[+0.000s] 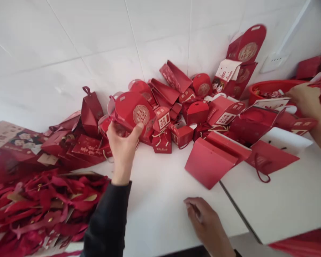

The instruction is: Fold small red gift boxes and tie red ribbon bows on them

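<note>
My left hand (pixel 122 148) is closed on a red gift box (pixel 131 109) with a rounded top and a gold round emblem. Thumb and fingers grip its lower edges, in front of the heap against the wall. Just right of it are a small red box (pixel 162 140) with a thin cord and another small box (pixel 182 135). My right hand (pixel 205 222) hovers over or rests on the white table (pixel 160 200), its fingers curled together and nothing visible in them. Beyond it is an opened red box (pixel 210 159).
Red ribbons (pixel 48 210) are heaped at the left front. Behind them lie red bags (pixel 88 148). A red gift bag (pixel 273 155) with a cord handle lies at right. Another person's hand (pixel 305 96) reaches to a red basin (pixel 276 85) of small items. A tiled wall (pixel 96 32) bounds the back.
</note>
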A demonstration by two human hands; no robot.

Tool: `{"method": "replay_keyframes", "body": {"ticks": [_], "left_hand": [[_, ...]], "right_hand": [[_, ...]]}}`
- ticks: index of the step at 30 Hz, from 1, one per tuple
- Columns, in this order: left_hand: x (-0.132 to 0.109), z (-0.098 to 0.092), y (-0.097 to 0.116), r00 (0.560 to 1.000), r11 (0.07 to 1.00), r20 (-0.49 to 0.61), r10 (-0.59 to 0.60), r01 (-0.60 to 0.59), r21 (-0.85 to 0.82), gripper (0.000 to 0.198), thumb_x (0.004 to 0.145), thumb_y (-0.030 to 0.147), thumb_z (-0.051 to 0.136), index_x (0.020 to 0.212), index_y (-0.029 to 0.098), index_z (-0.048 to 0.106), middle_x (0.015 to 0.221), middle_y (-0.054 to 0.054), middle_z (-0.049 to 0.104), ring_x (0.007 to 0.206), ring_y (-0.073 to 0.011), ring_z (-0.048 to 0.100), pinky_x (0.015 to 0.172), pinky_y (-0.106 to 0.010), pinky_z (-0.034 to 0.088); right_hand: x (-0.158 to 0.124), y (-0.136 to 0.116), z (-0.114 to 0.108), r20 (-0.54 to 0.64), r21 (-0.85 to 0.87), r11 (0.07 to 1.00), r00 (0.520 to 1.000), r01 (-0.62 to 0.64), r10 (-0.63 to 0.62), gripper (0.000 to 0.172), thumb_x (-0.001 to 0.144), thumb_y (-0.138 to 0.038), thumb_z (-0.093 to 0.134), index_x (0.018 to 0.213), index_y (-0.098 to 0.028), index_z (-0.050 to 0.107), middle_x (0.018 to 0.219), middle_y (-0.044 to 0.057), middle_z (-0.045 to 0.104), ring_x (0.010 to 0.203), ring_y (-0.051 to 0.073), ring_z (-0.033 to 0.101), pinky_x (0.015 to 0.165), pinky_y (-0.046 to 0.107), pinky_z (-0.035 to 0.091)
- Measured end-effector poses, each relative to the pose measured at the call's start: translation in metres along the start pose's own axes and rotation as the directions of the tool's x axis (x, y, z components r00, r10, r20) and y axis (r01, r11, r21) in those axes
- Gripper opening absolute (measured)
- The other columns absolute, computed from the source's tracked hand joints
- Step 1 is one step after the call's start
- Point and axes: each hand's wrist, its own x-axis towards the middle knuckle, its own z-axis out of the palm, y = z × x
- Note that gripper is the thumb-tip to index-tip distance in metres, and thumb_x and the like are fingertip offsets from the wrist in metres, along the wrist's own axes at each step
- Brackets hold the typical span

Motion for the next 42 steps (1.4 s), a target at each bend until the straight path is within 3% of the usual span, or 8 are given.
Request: {"method": "replay_keyframes", "body": {"ticks": [7,14,19,22,25,29,34,42], "left_hand": [[-0.181,-0.069,-0.023,0.931,0.934,0.159,-0.328,0.294,0.205,0.081,0.068,0.045,0.085,0.133,0.020,0.045,0.125,-0.015,0.053,0.114,-0.0321,0.062,0.092,-0.049,0.059],[-0.235,-0.094,-0.034,0.866,0.856,0.260,-0.427,0.294,0.426,0.095,0.072,0.041,0.082,0.150,0.015,0.035,0.150,-0.027,0.042,0.145,-0.0432,0.040,0.113,-0.061,0.043],[-0.180,-0.154,-0.005,0.965,0.899,0.243,-0.100,-0.017,0.438,0.023,0.093,0.028,0.058,0.112,0.031,0.071,0.110,-0.009,0.072,0.108,-0.0287,0.066,0.093,-0.047,0.055],[-0.123,-0.195,0.003,0.989,0.798,0.083,0.121,-0.146,0.585,0.016,0.094,0.028,0.056,0.098,0.027,0.072,0.095,-0.007,0.071,0.094,-0.0269,0.063,0.087,-0.045,0.052],[-0.084,-0.220,-0.002,0.980,0.651,0.183,0.075,-0.187,0.736,0.027,0.089,0.032,0.062,0.114,0.026,0.072,0.108,-0.010,0.067,0.103,-0.0302,0.058,0.094,-0.049,0.048],[-0.071,-0.226,-0.018,0.947,0.560,0.321,0.009,-0.271,0.783,0.020,0.087,0.026,0.062,0.100,0.025,0.077,0.112,-0.010,0.066,0.108,-0.0319,0.055,0.094,-0.048,0.047],[-0.053,-0.229,-0.013,0.968,0.612,0.210,0.137,-0.249,0.750,0.018,0.090,0.031,0.059,0.090,0.022,0.075,0.104,-0.009,0.068,0.104,-0.0292,0.059,0.091,-0.045,0.050],[0.031,-0.234,0.085,0.900,0.711,-0.058,0.433,-0.301,0.636,0.020,0.091,0.031,0.065,0.097,0.015,0.074,0.078,0.002,0.068,0.074,-0.0160,0.065,0.080,-0.043,0.056]], "right_hand": [[-0.002,0.000,-0.004,0.035,-0.001,0.992,0.992,-0.124,0.124,0.032,0.094,-0.049,0.055,0.095,-0.023,0.073,0.091,0.007,0.076,0.074,0.022,0.070,0.065,0.027,0.059],[-0.004,-0.027,0.019,0.246,0.038,0.992,0.963,-0.121,0.109,0.043,0.097,-0.059,0.053,0.121,-0.026,0.069,0.106,0.006,0.076,0.089,0.022,0.072,0.068,0.025,0.059],[-0.007,-0.015,0.028,0.227,-0.042,0.981,0.954,-0.190,0.195,0.050,0.095,-0.063,0.050,0.120,-0.025,0.070,0.098,0.006,0.076,0.080,0.022,0.072,0.062,0.026,0.060],[-0.012,-0.003,0.029,0.182,-0.070,0.974,0.957,-0.218,0.227,0.049,0.092,-0.065,0.053,0.113,-0.026,0.074,0.100,0.007,0.077,0.087,0.025,0.074,0.060,0.025,0.059],[-0.015,0.006,0.028,0.153,-0.066,0.974,0.963,-0.215,0.223,0.049,0.090,-0.067,0.054,0.110,-0.026,0.075,0.105,0.007,0.078,0.093,0.026,0.074,0.057,0.023,0.059],[-0.015,0.014,0.027,0.173,-0.102,0.969,0.955,-0.227,0.242,0.050,0.085,-0.069,0.057,0.105,-0.028,0.077,0.105,0.005,0.078,0.091,0.026,0.075,0.054,0.023,0.059],[-0.014,0.016,0.025,0.188,-0.101,0.966,0.949,-0.239,0.255,0.047,0.085,-0.069,0.057,0.103,-0.030,0.077,0.105,0.004,0.079,0.091,0.026,0.075,0.060,0.024,0.061],[-0.016,0.018,0.023,0.184,-0.035,0.961,0.944,-0.274,0.275,0.052,0.084,-0.071,0.060,0.107,-0.028,0.077,0.109,0.007,0.078,0.098,0.029,0.074,0.052,0.023,0.059]]}}
